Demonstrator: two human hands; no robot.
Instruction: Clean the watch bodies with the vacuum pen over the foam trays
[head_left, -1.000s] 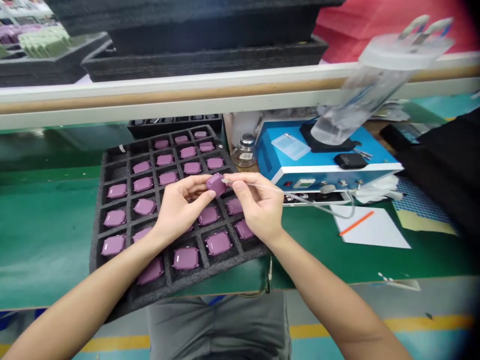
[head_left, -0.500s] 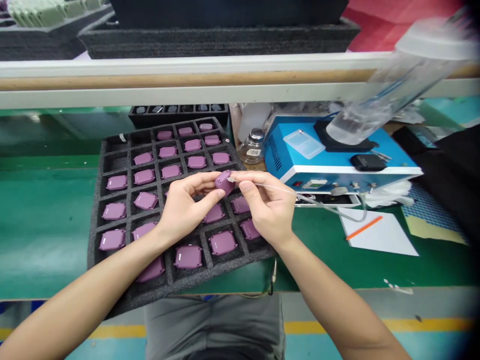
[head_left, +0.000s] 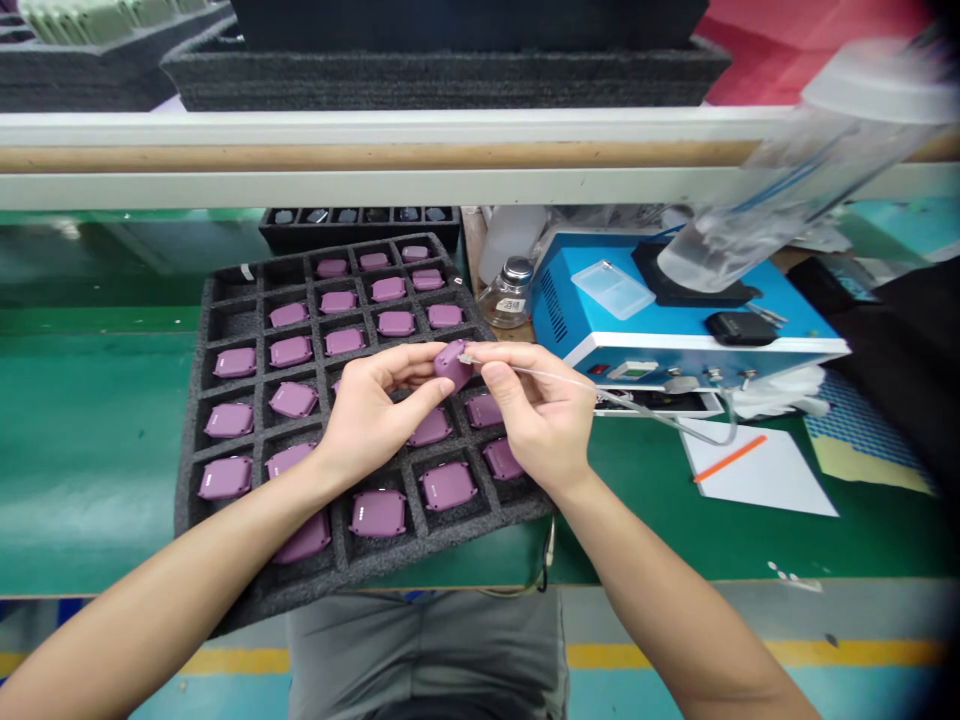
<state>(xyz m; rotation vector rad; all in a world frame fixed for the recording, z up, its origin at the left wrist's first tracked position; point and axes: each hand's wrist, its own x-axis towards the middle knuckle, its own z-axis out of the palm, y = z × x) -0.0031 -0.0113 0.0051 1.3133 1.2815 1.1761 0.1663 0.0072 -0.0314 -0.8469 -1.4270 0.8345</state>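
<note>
My left hand [head_left: 375, 405] is closed on a purple watch case [head_left: 453, 366], pinching it between thumb and fingers above the tray. My right hand [head_left: 544, 410] pinches a thin clear tube [head_left: 555, 378] whose pale small end piece touches the case's upper right side. Whether that end goes into the case, I cannot tell. Beneath both hands lies a dark grey foam tray [head_left: 341, 545], set at a slant, with purple cases such as this one [head_left: 377, 513] in many of its compartments. My hands and forearms hide some compartments.
The tube leads to a blue box-shaped machine [head_left: 566, 310] on the right, which carries a clear cylinder [head_left: 765, 200]. A glass bottle [head_left: 507, 292] stands beside it. White paper with an orange strip [head_left: 731, 459] lies on the green bench [head_left: 97, 430]. A shelf edge [head_left: 375, 190] crosses behind.
Both hands keep the same grip, and the tube end stays against the watch case. The whole view has shifted very slightly.
</note>
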